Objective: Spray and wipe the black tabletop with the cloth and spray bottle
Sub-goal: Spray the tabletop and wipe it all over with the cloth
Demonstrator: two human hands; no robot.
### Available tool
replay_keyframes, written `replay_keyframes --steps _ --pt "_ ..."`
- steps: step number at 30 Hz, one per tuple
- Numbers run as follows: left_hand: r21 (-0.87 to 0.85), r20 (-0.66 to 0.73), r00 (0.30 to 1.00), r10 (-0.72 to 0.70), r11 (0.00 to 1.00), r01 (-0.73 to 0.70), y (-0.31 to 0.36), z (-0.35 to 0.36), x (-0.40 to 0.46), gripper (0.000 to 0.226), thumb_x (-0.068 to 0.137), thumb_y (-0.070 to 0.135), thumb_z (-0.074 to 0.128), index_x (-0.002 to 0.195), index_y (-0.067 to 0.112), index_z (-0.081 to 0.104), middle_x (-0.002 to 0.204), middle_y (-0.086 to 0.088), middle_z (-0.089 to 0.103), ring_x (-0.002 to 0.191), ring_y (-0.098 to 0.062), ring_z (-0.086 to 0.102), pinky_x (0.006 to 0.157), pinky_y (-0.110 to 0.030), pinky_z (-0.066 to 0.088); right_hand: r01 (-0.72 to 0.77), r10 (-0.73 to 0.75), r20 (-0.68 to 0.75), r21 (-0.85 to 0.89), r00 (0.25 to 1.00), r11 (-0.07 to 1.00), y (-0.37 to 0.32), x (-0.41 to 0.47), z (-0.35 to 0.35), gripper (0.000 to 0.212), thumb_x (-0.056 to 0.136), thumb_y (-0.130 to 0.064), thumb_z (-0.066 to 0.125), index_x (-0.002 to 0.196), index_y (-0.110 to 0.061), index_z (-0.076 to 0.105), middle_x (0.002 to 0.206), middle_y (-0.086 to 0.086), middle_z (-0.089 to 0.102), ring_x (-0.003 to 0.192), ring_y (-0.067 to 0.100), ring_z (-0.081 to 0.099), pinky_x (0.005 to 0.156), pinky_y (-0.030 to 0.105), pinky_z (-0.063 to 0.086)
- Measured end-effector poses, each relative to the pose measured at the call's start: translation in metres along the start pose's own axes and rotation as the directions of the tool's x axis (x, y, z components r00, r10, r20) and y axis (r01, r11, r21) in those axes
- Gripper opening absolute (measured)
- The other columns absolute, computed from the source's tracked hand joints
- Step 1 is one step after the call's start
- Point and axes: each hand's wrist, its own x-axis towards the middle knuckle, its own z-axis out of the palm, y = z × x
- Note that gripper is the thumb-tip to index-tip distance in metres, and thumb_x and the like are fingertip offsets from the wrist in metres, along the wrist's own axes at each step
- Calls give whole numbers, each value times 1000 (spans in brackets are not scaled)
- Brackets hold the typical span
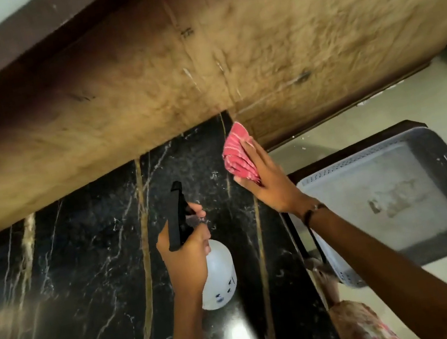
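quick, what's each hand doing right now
Left hand: grips the spray bottle by its black trigger head, above the black tabletop.
Right hand: fingers straight, pressing the red cloth onto the tabletop.

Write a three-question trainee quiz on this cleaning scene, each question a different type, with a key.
1. True or false: the left hand grips the spray bottle.
2. The red cloth is pressed by the right hand at the black tabletop's: A) far right corner B) near left edge C) centre
3. Fill in: the grey ______ sits to the right of the tabletop.

Key: 1 true; 2 A; 3 basket
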Motion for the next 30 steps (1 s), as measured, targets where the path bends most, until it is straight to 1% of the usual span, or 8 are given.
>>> replay_keyframes --steps 3,7,11,16,20,24,27,30 --pt "-36 19 998 -55 998 56 -1 -24 25 27 73 -22 43 85 -5 60 71 -9 56 39 -10 36 42 -22 36 4 -5 -3 -229 1000 974 -5 13 -1 82 86 -64 36 152 -24 11 160 10 8 144 32 20 113 55 23" --pt "31 42 997 -70 997 69 -7 -52 66 28 73 -17 48 78 5 63 66 -5 57 41 -8 41 44 -23 35 -4 4 -1 -487 1000 873 -25 81 -7 88 78 -71 22 152 -23 15 160 12 7 146 33 13 116 51 10" --pt "142 69 997 -26 990 16 -14 -77 109 25 77 -9 55 75 14 64 64 -9 58 52 -20 44 51 -32 35 52 -68 3 -678 998 733 -33 115 1 87 79 -73 24 147 -20 30 156 11 26 145 33 17 115 52 10" --pt "348 114 986 121 925 -154 -20 -109 137 16 78 1 58 74 16 61 73 -16 64 66 -35 56 62 -47 45 56 -144 -63 -716 988 696 -50 110 32 72 86 -63 31 140 -18 45 142 13 47 137 35 33 111 57 20" --pt "361 90 980 178 911 -199 -25 -139 143 24 79 5 60 68 26 54 60 1 56 50 -16 46 51 -30 35 71 -117 -12 -730 993 679 -90 122 96 68 85 -64 32 133 -20 50 133 12 54 127 34 45 107 53 28" --pt "403 57 974 221 887 -225 -33 -162 143 22 77 4 60 71 24 54 56 7 51 55 -5 50 47 -14 31 131 -122 62 -697 991 706 -134 139 172 67 81 -61 32 128 -19 53 127 10 55 123 33 44 109 51 25" --pt "407 8 975 220 890 -205 -37 -175 142 18 75 2 60 74 19 57 57 6 53 57 -9 52 50 -13 34 188 -113 153 -680 982 709 -156 146 208 63 84 -55 40 137 -21 44 133 8 49 129 33 37 114 50 16" --pt "377 -40 976 214 908 -183 -37 -188 137 15 75 0 61 82 12 63 71 -3 64 68 -20 60 62 -31 47 220 -154 158 -649 975 728 -154 145 198 70 85 -63 24 139 -22 42 133 7 51 129 31 39 115 46 16"
